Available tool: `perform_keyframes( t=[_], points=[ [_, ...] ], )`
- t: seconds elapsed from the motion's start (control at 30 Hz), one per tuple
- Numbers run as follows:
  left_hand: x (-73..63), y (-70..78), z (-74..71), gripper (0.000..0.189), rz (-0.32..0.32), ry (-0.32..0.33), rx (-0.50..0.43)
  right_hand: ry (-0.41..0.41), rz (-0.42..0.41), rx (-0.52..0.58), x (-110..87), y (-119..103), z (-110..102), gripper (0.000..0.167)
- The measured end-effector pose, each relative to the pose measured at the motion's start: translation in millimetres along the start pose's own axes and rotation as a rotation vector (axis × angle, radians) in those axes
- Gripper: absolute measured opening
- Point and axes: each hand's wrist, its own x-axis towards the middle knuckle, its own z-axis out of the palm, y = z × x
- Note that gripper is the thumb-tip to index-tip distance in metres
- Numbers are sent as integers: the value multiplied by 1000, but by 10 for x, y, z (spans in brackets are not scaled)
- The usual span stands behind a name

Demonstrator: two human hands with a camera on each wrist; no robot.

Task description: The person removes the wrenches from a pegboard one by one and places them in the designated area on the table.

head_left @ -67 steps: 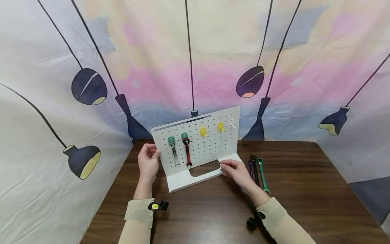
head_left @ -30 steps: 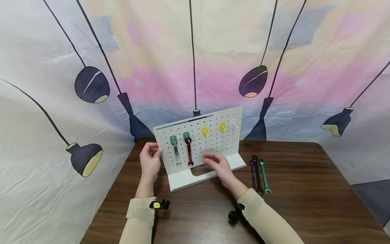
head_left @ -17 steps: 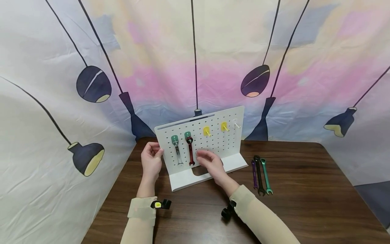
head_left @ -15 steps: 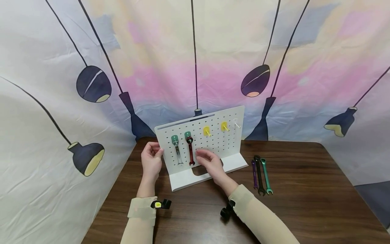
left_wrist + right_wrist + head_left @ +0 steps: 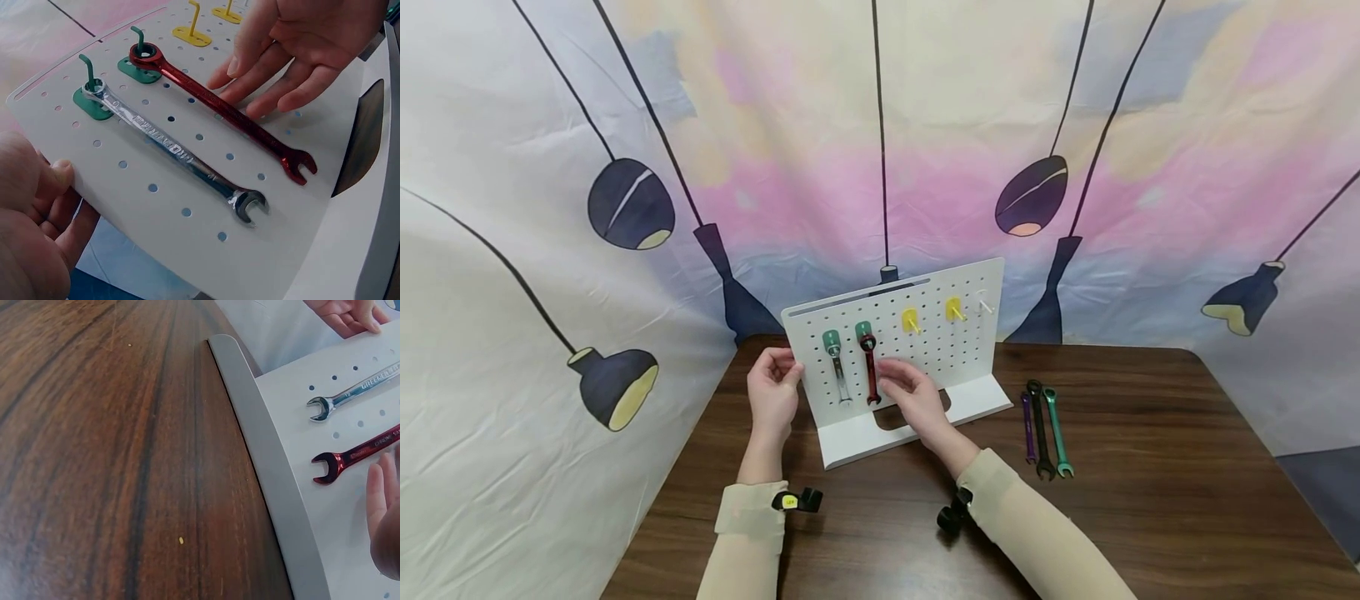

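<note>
A white pegboard (image 5: 936,354) stands tilted back on the table. My left hand (image 5: 772,398) pinches its left edge, thumb in front and fingers behind. From two green hooks hang a silver combination wrench (image 5: 165,145) and, to its right, a red combination wrench (image 5: 222,111). Just right of the red wrench is my right hand (image 5: 917,402), its fingers loosely extended and holding nothing. Those fingertips (image 5: 253,106) lie close beside the shaft; whether they touch it I cannot tell. Only part of the right hand shows at the edge of the right wrist view.
Two yellow hooks (image 5: 911,321) and a clear hook (image 5: 984,302) sit bare on the board's right half. On the brown table (image 5: 1150,433) to the right lie a purple wrench (image 5: 1028,427), a black wrench (image 5: 1040,429) and a green wrench (image 5: 1059,433). A printed curtain (image 5: 820,167) hangs behind.
My right hand has moved left and up, from the right side of the board's base to beside the red wrench. The left hand keeps its hold on the board's edge.
</note>
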Motion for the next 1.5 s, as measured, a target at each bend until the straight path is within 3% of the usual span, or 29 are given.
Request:
perform_keyframes(
  t=[0.3, 0.5, 0.73, 1.13, 1.5],
  points=[
    [25, 1, -29, 18, 46, -37, -46, -14, -24, -64, 20, -17, 42, 37],
    [31, -10, -29, 18, 55, -18, -30, -7, -29, -86, 32, -35, 76, 36],
    [30, -2, -27, 18, 42, -10, -9, -3, -24, -70, 28, -48, 93, 36],
    [31, -11, -37, 18, 30, 3, -10, -82, 10, -9, 21, -3, 89, 42],
    [19, -11, -27, 18, 45, 7, -19, -26, 28, -65, -67, 45, 73, 38]
  ],
)
